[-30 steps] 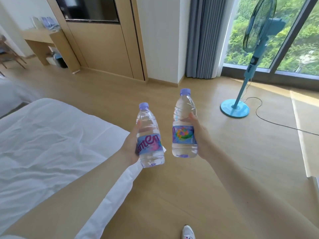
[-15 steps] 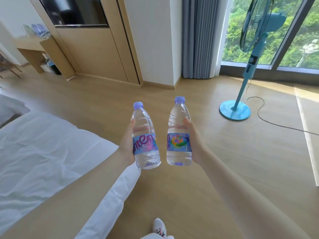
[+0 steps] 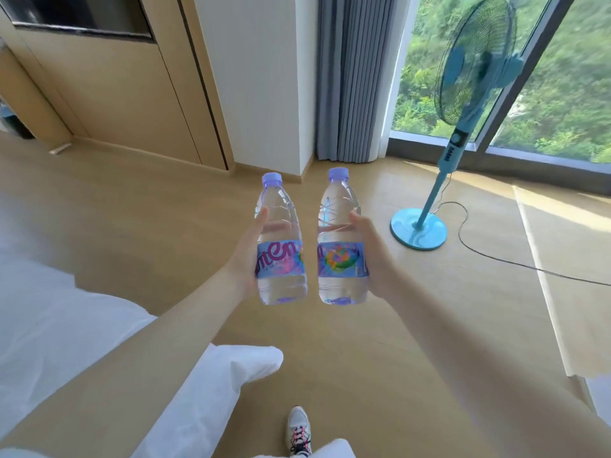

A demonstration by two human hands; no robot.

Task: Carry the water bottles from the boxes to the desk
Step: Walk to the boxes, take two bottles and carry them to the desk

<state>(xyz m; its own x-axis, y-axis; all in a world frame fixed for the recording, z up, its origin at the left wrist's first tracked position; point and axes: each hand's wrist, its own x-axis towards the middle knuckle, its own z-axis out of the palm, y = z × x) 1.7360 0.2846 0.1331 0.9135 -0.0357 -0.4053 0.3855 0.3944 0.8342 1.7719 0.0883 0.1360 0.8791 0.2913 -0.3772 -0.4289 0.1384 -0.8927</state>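
Head view: gripping left bottle (image 3: pixel 281 259) upright in left hand (image 3: pixel 243 262), right bottle (image 3: pixel 342 259) in right hand (image 3: pixel 375 259), just apart between hands. Hold firm, level, steady, walking toward desk, not in view.

— What sort of place is this?
— A bedroom, and it looks like a hotel room. A bed (image 3: pixel 66 325) with white sheets fills the lower left.
— Anything besides the bed?
— The wall (image 3: pixel 125 87) ahead is panelled in pale wood. It has a dark screen (image 3: pixel 82 14) set into it, which looks like a TV.
— And on the right?
— A grey curtain (image 3: pixel 350 77) hangs beside a tall window (image 3: pixel 562 77) with green trees outside. A blue fan (image 3: pixel 458 143) stands on the wood floor (image 3: pixel 132 209) near the glass.
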